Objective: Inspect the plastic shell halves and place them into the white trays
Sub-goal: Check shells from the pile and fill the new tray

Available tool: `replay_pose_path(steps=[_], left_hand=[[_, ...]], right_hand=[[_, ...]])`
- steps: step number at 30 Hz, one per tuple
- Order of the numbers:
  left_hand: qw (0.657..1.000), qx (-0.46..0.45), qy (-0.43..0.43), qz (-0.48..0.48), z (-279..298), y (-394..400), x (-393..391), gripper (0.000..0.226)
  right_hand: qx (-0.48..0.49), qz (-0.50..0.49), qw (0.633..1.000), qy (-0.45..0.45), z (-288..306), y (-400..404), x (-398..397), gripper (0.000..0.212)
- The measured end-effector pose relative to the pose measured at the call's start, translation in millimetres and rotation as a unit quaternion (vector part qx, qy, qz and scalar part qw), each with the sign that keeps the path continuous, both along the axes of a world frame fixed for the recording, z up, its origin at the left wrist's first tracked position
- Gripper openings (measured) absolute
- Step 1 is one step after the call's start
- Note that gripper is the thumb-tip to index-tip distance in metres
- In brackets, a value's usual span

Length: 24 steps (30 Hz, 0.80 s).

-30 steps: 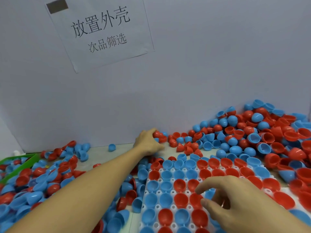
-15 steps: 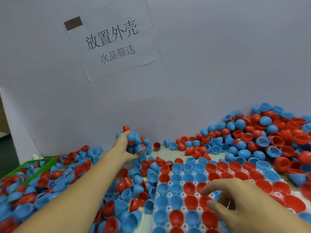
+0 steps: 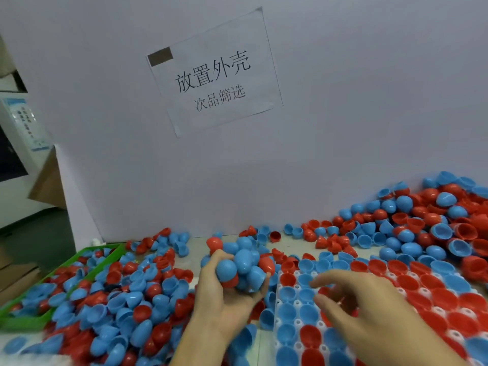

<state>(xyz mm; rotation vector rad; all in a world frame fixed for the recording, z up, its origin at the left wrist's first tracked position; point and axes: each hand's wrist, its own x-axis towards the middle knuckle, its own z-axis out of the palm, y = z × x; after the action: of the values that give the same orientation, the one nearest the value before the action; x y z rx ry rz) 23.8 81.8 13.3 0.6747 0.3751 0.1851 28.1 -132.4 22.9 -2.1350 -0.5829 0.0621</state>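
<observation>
Right hand: the right hand (image 3: 369, 307) hovered palm down over the white plastic tray (image 3: 298, 347), fingers loosely spread and holding nothing.
White tray: lay directly beneath the right hand, its cups filled with single blue and red shell halves.
Left hand: the left hand (image 3: 224, 299), just left of the tray, was cupped palm up, fingers curled round a heaped clutch of blue and red plastic shell halves (image 3: 243, 262).
Loose shells, left: a spread of blue and red halves (image 3: 118, 307) lay left of the left hand, reaching into a green plastic bin (image 3: 34, 320).
Loose shells, far right: a larger mound (image 3: 422, 223) rose beyond the right hand against the grey wall.
Printed paper sign: a white sheet (image 3: 214, 75) hung on the wall above both hands.
</observation>
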Motion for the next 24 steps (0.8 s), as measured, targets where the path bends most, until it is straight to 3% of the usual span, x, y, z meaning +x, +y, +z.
replay_pose_path(steps=[3, 6, 17, 21, 24], left_hand=[[0.998, -0.012, -0.019, -0.057, 2.8, -19.7, -26.3, 0.011], [0.994, -0.035, -0.025, -0.104, -1.2, -26.5, -36.1, 0.022], [0.983, -0.109, -0.056, -0.14, -11.8, -22.1, -36.7, 0.024], [0.986, -0.12, -0.033, -0.113, -12.4, -21.7, -37.5, 0.031], [0.988, -0.132, -0.01, -0.079, -12.7, -19.7, -37.9, 0.022]], right_hand=[[0.054, -0.017, 0.998, -0.02, -4.4, 22.5, -10.9, 0.027], [0.06, -0.008, 0.998, -0.007, -12.9, 36.8, -17.1, 0.05], [0.203, -0.076, 0.976, 0.034, -27.1, 52.4, -12.1, 0.021], [0.225, -0.113, 0.968, 0.021, -29.6, 57.3, -9.4, 0.02], [0.241, -0.144, 0.96, -0.003, -29.4, 62.9, -8.9, 0.024]])
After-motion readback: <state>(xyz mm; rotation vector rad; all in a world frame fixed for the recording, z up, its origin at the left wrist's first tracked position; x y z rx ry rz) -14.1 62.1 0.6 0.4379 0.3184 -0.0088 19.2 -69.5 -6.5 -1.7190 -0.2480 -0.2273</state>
